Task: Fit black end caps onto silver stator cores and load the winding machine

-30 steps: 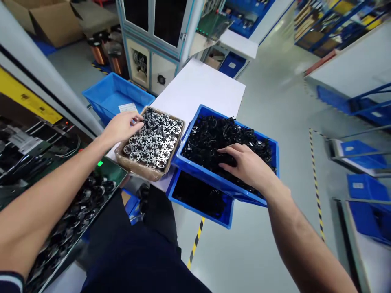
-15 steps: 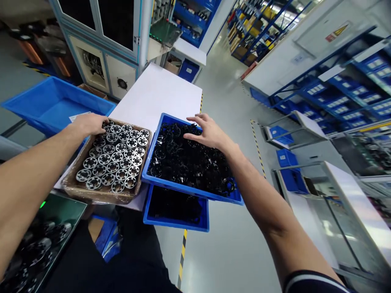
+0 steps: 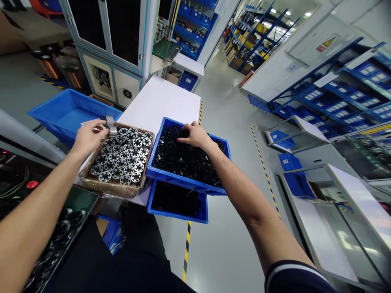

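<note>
Head view, forward and downward

Rings (image 3: 113, 131) silver, carton (image 3: 113, 189) brown, bin (image 3: 187, 184) blue, its parts (image 3: 175, 165) black, table (image 3: 171, 97) white, floor (image 3: 226, 240) grey, tape (image 3: 186, 250) striped yellow and black.

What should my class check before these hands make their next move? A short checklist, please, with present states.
1. Left hand gripping metal rings: ok, held up at the carton's far side.
2. Upper blue bin stocked with black parts: ok.
3. Right hand gripping one of them: cannot tell, dark against dark.
4. Carton upright on the white table: ok.
5. Upper blue bin wholly over the table: not ok, it seems to jut past the edge.
</note>
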A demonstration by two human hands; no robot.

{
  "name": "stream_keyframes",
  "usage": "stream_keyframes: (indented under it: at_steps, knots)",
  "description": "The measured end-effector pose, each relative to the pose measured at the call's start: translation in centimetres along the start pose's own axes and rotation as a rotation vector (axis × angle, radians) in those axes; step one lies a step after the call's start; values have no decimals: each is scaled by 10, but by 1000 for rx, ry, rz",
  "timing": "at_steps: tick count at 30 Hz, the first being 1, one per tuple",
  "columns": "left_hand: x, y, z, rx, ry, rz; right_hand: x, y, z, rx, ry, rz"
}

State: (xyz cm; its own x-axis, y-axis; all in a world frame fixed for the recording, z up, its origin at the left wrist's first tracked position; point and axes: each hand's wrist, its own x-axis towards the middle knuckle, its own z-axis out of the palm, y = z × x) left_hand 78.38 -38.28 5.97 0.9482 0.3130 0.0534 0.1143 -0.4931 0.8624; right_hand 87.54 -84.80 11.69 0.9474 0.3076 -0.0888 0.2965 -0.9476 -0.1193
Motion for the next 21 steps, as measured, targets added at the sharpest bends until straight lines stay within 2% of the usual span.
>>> stream_keyframes:
  at_steps: [3,6,9,12,14,16,19,21]
  knots:
    - [-80,12,-1,-273,-29,-81,-1,-7,-9,-10,-13,10]
    - [-176,18,-5,-448,-125,-187,-5,-15,-17,-28,-13,14]
    - [-274,12,-12,-683,-248,-511,-18,-25,-23,-47,11,0]
    - [-356,-2,-14,-838,-280,-698,-42,-36,-23,-56,43,-29]
    - [-398,-11,-10,-870,-256,-794,-60,-45,-19,-48,59,-49]
    - [-430,-18,-2,-839,-235,-845,-75,-54,-12,-24,67,-70]
    - [-462,-22,10,-788,-178,-836,-91,-64,-2,40,73,-97]
    - [-474,-21,13,-776,-172,-799,-95,-66,4,93,83,-104]
